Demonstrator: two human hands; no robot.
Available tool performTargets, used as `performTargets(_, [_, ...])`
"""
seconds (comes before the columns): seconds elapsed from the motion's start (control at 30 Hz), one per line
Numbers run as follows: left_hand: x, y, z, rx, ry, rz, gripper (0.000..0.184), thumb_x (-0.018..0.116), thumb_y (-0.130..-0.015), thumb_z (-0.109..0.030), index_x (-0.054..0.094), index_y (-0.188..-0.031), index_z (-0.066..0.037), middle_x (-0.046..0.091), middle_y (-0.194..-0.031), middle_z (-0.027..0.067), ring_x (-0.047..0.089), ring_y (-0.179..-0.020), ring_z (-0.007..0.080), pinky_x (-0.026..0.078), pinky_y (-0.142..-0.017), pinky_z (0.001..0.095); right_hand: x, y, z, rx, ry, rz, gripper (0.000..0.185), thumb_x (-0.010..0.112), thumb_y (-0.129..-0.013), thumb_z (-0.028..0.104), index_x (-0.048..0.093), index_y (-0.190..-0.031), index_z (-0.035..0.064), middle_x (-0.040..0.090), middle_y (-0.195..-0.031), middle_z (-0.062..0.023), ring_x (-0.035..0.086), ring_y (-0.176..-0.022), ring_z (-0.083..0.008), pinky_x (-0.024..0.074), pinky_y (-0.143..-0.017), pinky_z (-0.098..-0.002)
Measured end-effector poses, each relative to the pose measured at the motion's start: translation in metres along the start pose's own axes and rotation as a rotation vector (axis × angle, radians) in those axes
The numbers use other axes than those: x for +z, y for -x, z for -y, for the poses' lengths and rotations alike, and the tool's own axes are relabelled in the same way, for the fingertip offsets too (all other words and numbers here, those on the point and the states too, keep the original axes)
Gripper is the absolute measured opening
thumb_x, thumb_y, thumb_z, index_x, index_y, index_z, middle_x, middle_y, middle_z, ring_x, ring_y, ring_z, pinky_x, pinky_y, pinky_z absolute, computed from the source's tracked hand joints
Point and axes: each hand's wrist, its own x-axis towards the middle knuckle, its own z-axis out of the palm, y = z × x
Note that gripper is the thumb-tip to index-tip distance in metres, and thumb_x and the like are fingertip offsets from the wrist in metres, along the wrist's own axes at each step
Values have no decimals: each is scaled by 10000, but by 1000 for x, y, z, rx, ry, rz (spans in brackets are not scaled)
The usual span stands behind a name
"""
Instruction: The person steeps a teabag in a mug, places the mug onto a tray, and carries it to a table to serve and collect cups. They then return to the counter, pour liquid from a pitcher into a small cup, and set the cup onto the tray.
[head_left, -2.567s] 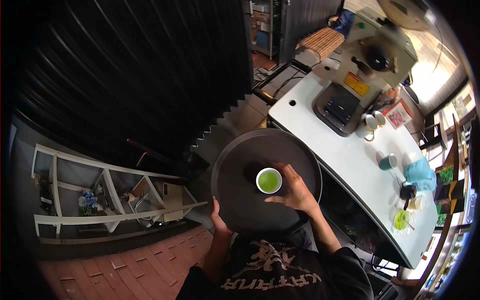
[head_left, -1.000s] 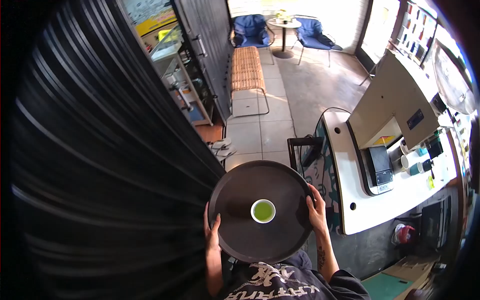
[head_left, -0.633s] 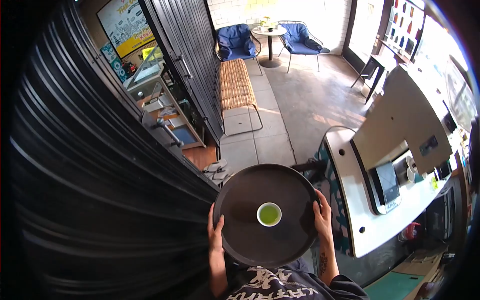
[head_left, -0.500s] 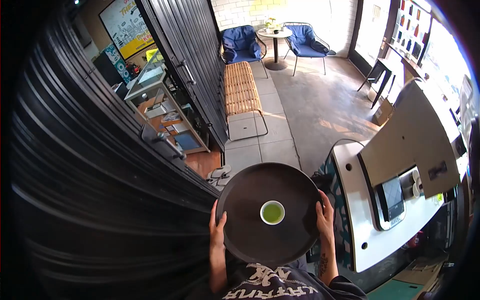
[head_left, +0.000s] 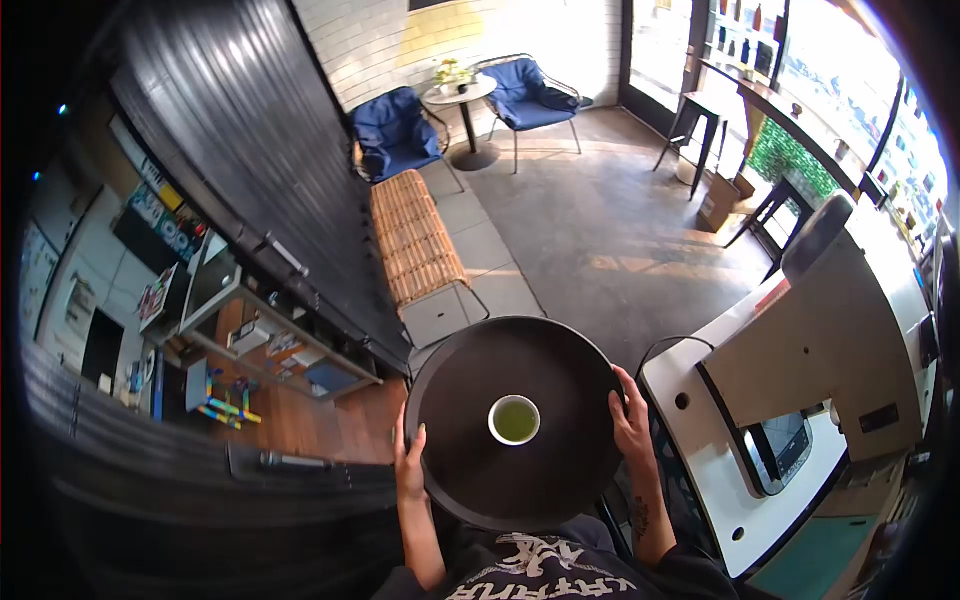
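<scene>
My serving tray (head_left: 465, 365), low in the centre of the frame, is plain dark brown, its cup (head_left: 514, 398) white around green liquid (head_left: 516, 423), my T-shirt (head_left: 575, 535) black with white lettering (head_left: 535, 587), while towards the top the rattan bench (head_left: 415, 235) is striped tan and the chair cushions (head_left: 392, 128) navy blue.

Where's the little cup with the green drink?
In the head view, the little cup stands near the middle of the round dark tray, between the left hand and the right hand, which hold the tray's edges.
</scene>
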Motion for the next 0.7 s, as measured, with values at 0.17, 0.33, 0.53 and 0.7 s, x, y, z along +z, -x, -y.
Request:
performTargets(0.17, [12,-108,4,-22,-164,81,555,557,-952,-165,369,-1454,-19,402,-1466,104,371,-1352,213,261,-1129,339,13,-63,-14,103,6,-103,398,471,-989,59,436,-1383,15,538,-1295,-99,503,-1191,-166,367,-1017,-290])
performTargets(0.33, [36,-219,0,-15,-199,209,572,578,-935,-167,377,-1451,-23,400,-1464,110,362,-1349,210,253,-1128,340,34,-132,-16,15,48,-240,395,486,-998,70,424,-1386,32,601,-1167,-46,564,-1005,-83,429,-880,-220])
performTargets(0.53, [62,-343,3,-95,-85,362,568,573,-931,-133,375,-1454,-29,405,-1457,110,376,-1335,210,254,-1130,343,55,-216,-30,-7,53,-361,404,528,-986,94,437,-1373,24,606,-1181,-72,582,-1032,-109,456,-883,-240])
performTargets(0.7, [80,-413,12,-86,-143,393,575,571,-928,-126,367,-1455,-19,400,-1460,116,374,-1344,219,256,-1134,348,62,-277,-23,33,189,-448,452,609,-927,143,484,-1341,14,560,-1290,-132,462,-1283,-230,309,-1085,-404])
